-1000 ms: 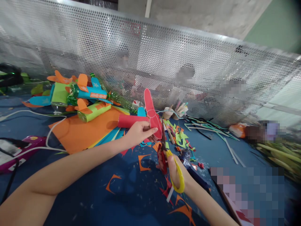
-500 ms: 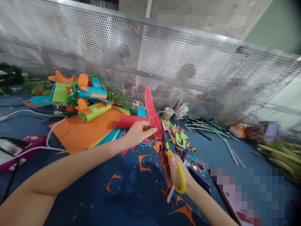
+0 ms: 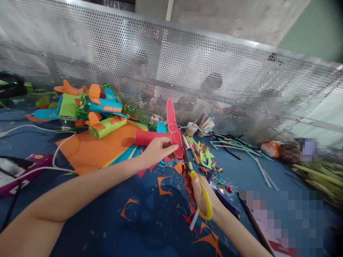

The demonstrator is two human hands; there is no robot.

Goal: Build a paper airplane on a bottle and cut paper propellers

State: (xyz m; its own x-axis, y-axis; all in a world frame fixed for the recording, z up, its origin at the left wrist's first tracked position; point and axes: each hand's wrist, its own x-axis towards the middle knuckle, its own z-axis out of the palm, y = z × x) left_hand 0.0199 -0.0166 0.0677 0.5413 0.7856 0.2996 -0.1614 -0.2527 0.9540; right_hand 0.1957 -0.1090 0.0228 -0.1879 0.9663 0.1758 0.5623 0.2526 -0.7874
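Observation:
My left hand (image 3: 158, 149) pinches a red paper cut-out (image 3: 173, 127), a long propeller-like shape held upright above the blue table (image 3: 112, 217). My right hand (image 3: 201, 195) grips yellow-handled scissors (image 3: 198, 185), fingers through the loops. The blades point up at the lower edge of the red cut-out. Orange and red paper scraps (image 3: 163, 184) lie on the table under both hands.
An orange paper sheet (image 3: 99, 148) and a red paper roll (image 3: 150, 137) lie behind my left hand. Paper-and-bottle model planes (image 3: 93, 107) stand at the back left. A perforated metal screen (image 3: 187, 71) walls the far side. A white cable (image 3: 57, 150) and a pink tool (image 3: 18, 173) lie left.
The red cut-out has tilted slightly, and the scissors have shifted a little right along its lower edge. My arms have hardly moved.

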